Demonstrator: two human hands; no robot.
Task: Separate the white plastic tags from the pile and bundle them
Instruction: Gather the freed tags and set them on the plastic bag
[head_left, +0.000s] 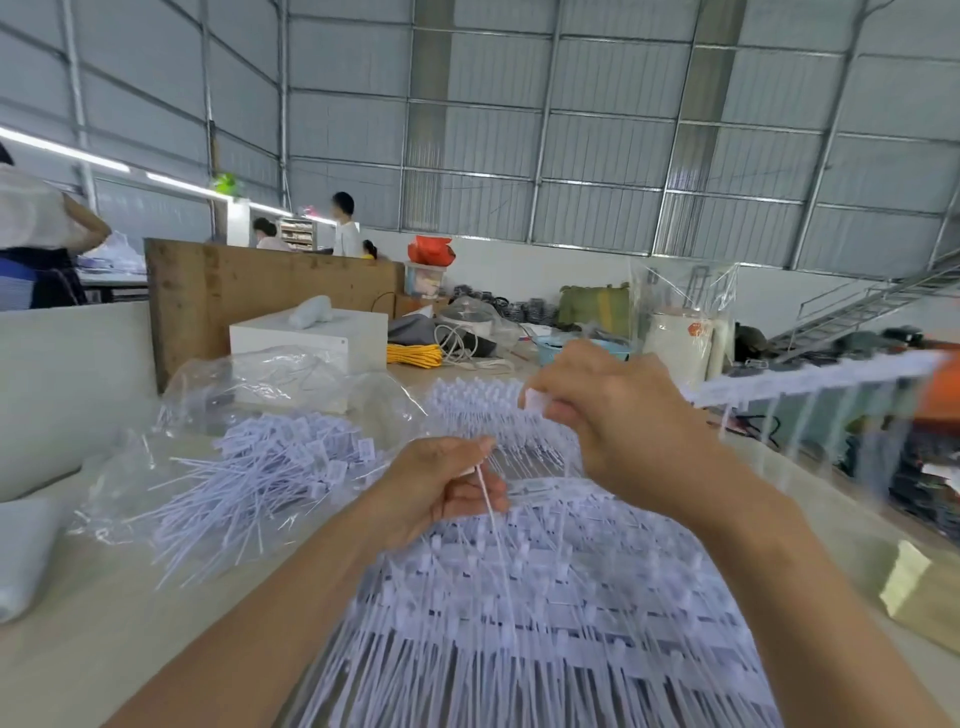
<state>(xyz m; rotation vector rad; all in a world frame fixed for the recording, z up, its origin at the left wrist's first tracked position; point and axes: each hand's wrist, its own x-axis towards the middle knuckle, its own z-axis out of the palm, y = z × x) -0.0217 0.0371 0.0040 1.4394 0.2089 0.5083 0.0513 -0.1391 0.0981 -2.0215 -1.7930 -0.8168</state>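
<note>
- Centrally, the left hand (441, 488) pinches one thin tag strip (496, 525), fingers curled round it.
- Right hand (618, 415) is clamped on a tag head (535, 400), with a blurred row of tags (810, 382) trailing toward the right edge.
- Tag pile (545, 597) fills the near table (104, 613); loose tags (270, 467) lie left on plastic.
- Bare tabletop shows at near left; a white box (311, 332) stands behind.

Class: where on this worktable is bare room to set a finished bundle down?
Bare table lies at near left, between the loose tag heap and the left forearm. The centre is crowded by the tag pile; clutter fills the far edge.
</note>
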